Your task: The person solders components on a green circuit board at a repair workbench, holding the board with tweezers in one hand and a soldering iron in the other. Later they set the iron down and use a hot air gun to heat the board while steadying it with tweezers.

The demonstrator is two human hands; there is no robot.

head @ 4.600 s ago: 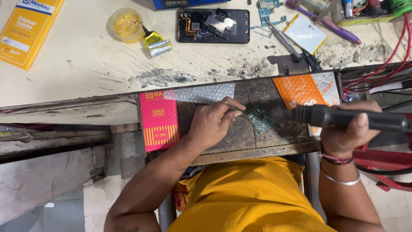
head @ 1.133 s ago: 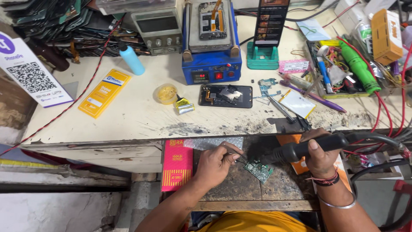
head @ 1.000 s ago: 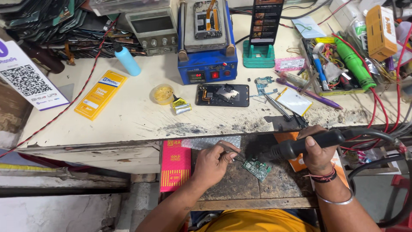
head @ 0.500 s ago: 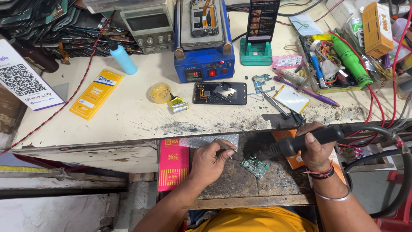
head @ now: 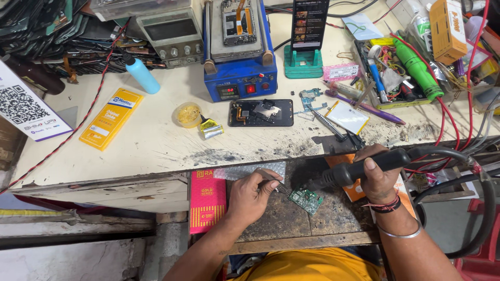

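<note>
The left hand (head: 250, 195) pinches thin metal tweezers (head: 273, 181), tips down at the small green circuit board (head: 305, 200), which lies on the dark pull-out work board (head: 281, 218) under the counter's (head: 156, 145) front edge. The right hand (head: 377, 177) is closed round a black hot-air wand (head: 364, 166), nozzle aimed at the board. Hold the nozzle just above, steady, with the tweezers light. A red flat box (head: 207, 208) lies at the left.

Bare benchtop (head: 156, 143) lies open left of the opened phone (head: 260, 112); clutter crowds right.
</note>
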